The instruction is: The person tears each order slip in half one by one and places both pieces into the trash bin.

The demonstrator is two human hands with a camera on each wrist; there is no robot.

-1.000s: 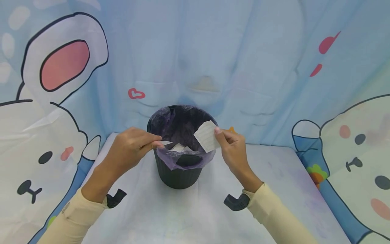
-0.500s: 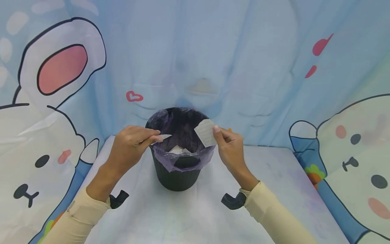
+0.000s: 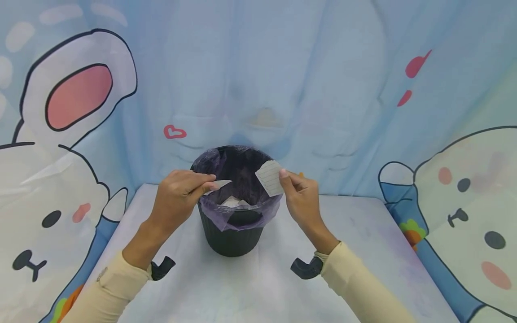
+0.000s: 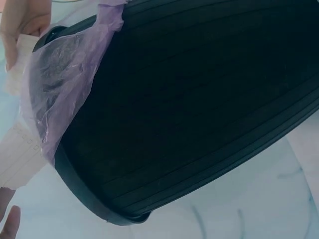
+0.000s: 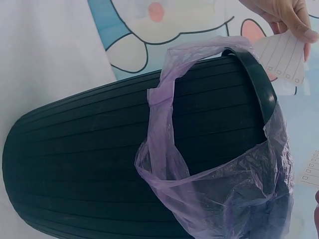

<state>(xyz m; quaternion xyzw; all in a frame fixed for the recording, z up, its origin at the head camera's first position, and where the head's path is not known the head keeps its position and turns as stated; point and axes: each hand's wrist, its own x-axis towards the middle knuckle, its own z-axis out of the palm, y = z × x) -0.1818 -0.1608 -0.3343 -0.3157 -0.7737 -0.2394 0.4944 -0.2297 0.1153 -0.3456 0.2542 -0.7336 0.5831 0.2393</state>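
Note:
In the head view, my left hand (image 3: 181, 193) is at the bin's left rim, pinching a torn scrap of paper (image 3: 222, 183) between thumb and fingers. At the right rim, my right hand (image 3: 300, 197) pinches a larger lined paper piece (image 3: 268, 178), tilted over the opening. Both pieces also show in the right wrist view: the left hand's paper (image 5: 282, 56) at the top right, the right hand's paper (image 5: 313, 169) at the right edge. Between the hands stands a dark ribbed trash bin (image 3: 232, 242) with a purple bag (image 3: 238, 220) folded over its rim. White paper scraps (image 3: 233, 202) lie inside.
The bin stands on a pale cloth-covered surface (image 3: 359, 251). Behind it hangs a blue curtain (image 3: 323, 89) printed with cartoon animals. A dark wrist mount (image 3: 163, 269) sits on the left cuff, another mount (image 3: 305, 268) on the right one.
The head view has shifted, so the bin sits slightly lower and further left. Both hands keep their paper pieces; the left hand's scrap has turned and shows a little more.

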